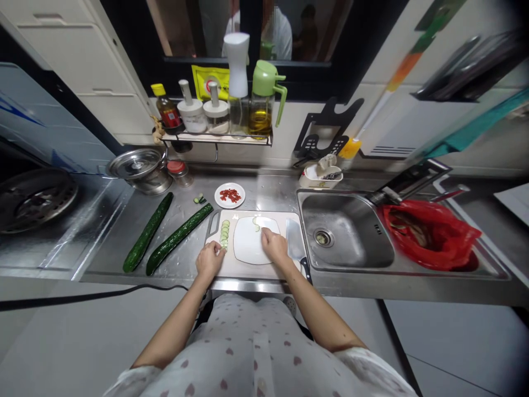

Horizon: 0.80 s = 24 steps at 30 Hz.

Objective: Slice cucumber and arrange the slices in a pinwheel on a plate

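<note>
A: What are the hands doing?
B: The left hand point(207, 259) has its thumb and fingertips drawn together at the near end of a row of thin, pale-green cucumber slices point(225, 230); I can't tell whether it grips one.
A: And the right?
B: The right hand point(273, 245) is curled over a white, rounded-square plate point(247, 242). A couple of pale slices point(255, 223) lie on the plate, just beyond its fingertips; whether it pinches anything is hidden.
A: What's under both?
B: A cream cutting board with a grey handle point(212, 224), on the stainless-steel bench point(273, 190). Just right of the right hand lies a broad-bladed, black-handled knife point(294, 238).
A: Farther out?
B: Two long, dark-green cucumbers point(179, 239) lie left of the left hand. Beyond the hands sits a small, round white dish point(217, 197) of chopped red pieces point(230, 195); well right, a steel sink point(355, 259).
</note>
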Available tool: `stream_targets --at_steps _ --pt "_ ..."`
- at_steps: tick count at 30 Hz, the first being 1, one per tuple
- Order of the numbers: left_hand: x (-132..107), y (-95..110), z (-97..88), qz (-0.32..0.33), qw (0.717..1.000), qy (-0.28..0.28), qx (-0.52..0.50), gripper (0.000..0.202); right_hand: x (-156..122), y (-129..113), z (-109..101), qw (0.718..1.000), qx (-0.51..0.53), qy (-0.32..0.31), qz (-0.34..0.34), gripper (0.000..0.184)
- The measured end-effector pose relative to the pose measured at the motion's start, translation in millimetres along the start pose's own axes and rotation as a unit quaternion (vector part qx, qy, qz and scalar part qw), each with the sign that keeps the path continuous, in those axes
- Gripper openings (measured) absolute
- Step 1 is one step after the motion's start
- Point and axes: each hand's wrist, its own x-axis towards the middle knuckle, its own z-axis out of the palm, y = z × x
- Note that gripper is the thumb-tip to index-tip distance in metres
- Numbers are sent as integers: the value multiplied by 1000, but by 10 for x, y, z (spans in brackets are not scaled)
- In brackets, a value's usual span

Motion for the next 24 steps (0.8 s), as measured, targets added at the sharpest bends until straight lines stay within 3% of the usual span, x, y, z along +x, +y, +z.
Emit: stream_targets --at_steps 6,9,12,15,17,20,24 --pt "16 -72 -22 5 985 24 -169 15 -76 -39 -42 998 48 27 -8 36" --pt "45 46 -80 22 942 3 -335 24 -111 -105 -38 987 151 38 -33 32" --pt "42 297 -176 36 885 -65 -460 31 -129 -209 -11 944 320 20 -78 33" --pt "4 559 -272 32 851 -121 -511 34 -131 -313 9 877 465 -21 -115 37" --pt "-24 682 -315 37 837 -139 -528 35 -126 -356 7 849 513 -32 -126 33" --pt "-49 771 -343 31 827 -150 -540 37 -110 -367 -10 834 536 -6 -130 24" --pt "-69 782 -333 15 835 -171 -523 42 -97 -330 -59 836 534 10 -125 20"
